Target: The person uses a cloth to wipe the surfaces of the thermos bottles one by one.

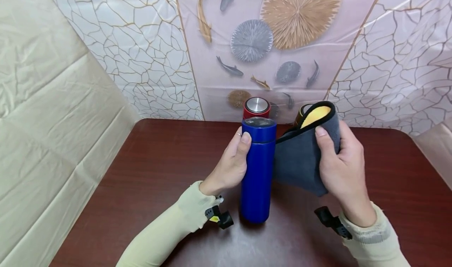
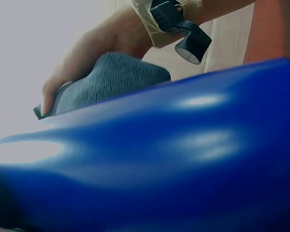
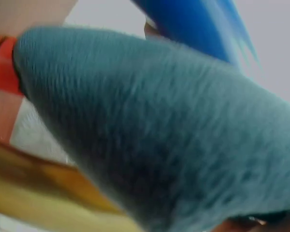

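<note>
A blue thermos flask (image 1: 257, 177) stands nearly upright in my left hand (image 1: 227, 163), gripped near its top with the thumb across the front. Its lid top is dark and shiny. My right hand (image 1: 346, 167) holds a folded grey cloth (image 1: 300, 165) with black edging and a yellow inner side, thumb in front and fingers behind. The cloth reaches left to the flask's right side; whether they touch I cannot tell. In the left wrist view the blue flask (image 2: 159, 159) fills the lower part, and the grey cloth (image 3: 135, 121) covers most of the right wrist view.
Behind the blue flask stands a red flask (image 1: 257, 108) with a silver lid top. A gold-coloured flask (image 1: 303, 109) is mostly hidden behind the cloth. The dark red-brown table (image 1: 152, 173) meets a patterned sheet at its back edge (image 1: 176, 120).
</note>
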`<state>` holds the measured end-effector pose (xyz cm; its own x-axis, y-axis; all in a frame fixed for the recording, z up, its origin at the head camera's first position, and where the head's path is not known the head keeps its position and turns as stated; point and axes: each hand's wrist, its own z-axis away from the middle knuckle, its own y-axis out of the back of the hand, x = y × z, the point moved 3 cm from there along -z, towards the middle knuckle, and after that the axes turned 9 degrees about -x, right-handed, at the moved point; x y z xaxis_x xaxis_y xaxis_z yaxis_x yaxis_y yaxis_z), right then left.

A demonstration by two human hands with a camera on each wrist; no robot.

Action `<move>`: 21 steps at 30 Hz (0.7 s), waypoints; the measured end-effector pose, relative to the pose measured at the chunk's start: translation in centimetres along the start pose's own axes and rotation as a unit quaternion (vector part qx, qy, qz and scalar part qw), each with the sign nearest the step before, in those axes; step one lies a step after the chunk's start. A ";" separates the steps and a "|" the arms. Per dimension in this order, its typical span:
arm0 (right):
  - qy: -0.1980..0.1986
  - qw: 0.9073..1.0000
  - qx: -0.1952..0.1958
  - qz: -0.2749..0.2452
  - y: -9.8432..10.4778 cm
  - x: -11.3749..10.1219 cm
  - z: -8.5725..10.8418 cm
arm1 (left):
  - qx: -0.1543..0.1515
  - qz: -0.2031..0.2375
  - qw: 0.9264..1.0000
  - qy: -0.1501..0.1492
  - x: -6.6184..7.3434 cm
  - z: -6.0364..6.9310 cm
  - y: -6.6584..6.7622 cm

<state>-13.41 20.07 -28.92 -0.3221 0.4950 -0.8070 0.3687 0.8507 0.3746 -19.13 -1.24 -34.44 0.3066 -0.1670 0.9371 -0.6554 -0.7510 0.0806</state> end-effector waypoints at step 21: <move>0.156 0.986 -0.021 -0.047 -5.7 -1.1 2.5 | 0.005 -0.033 0.998 0.054 0.1 0.5 -1.3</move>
<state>-12.97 14.25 -31.31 -0.6085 0.4384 -0.6614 0.2906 0.8987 0.3284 -17.88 -0.56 -34.62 0.2723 -0.0468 0.9611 -0.6288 -0.7647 0.1409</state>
